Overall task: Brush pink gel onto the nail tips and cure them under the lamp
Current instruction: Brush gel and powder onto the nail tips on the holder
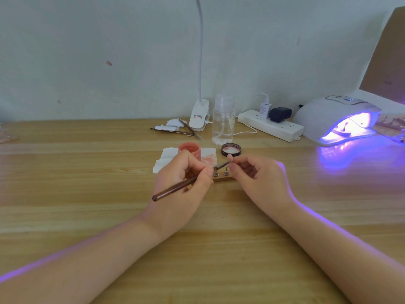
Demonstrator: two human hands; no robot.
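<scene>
My left hand (184, 178) grips a brown-handled brush (175, 188), its bristle end angled up to the right. The brush tip meets a pale nail tip (230, 158) pinched on its small stand by my right hand (256, 174). Below them a little wooden holder (225, 178) carries two metal nail stands (221, 172). The open pink gel jar (190, 150) sits on a white wipe (166, 157), and its black lid (231, 149) lies to the right. The white curing lamp (335, 119) glows violet at the far right, with something inside it.
A clear pump bottle (223, 120), a clip-on desk lamp (199, 115), tweezers and tools (186, 130), and a white power strip (271, 126) with plugs line the back of the wooden table (87, 183). A brown board (388, 58) leans at the right wall.
</scene>
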